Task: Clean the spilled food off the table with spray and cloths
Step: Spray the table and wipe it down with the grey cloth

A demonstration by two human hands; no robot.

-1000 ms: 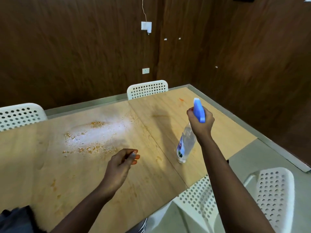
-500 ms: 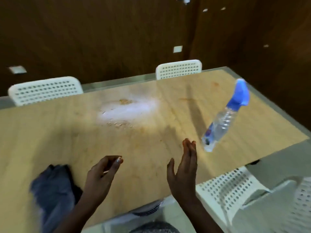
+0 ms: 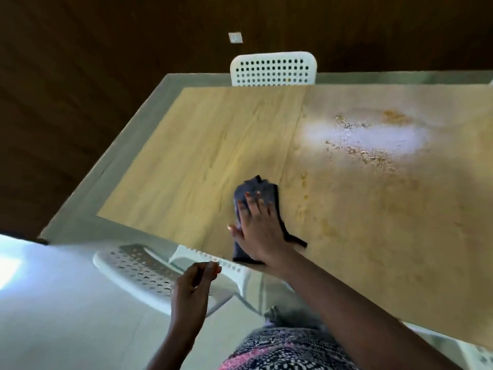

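Head view looks steeply down over a light wooden worktop point(image 3: 202, 145) made of 2 boards butted together along a seam. On it, close to the near edge and just on the left of that seam, lies a dark grey-blue folded cloth point(image 3: 257, 192). The right hand point(image 3: 257, 233) lies flat on top of this cloth, fingers straight and spread, pressing it to the wood; the cloth shows beyond the fingertips and on both sides of the palm. The left hand point(image 3: 190, 291) hangs off the worktop, below its near edge and above a white perforated plastic chair point(image 3: 138, 271); its fingers are loosely curled with the tips of thumb and fingers near each other, and nothing can be seen in them. The 2 hands are apart, with the worktop edge between them. Well to the right of the cloth, on the other board, a pale wet patch point(image 3: 373, 134) carries scattered orange-brown food crumbs point(image 3: 365, 153), and fainter orange smears point(image 3: 304, 182) run down the wood between that patch and the cloth. At the far edge stands a second white perforated chair back point(image 3: 273, 69) against a dark brown wood-panelled wall point(image 3: 106, 49). A patterned pink and black garment point(image 3: 288, 351) shows at the bottom.
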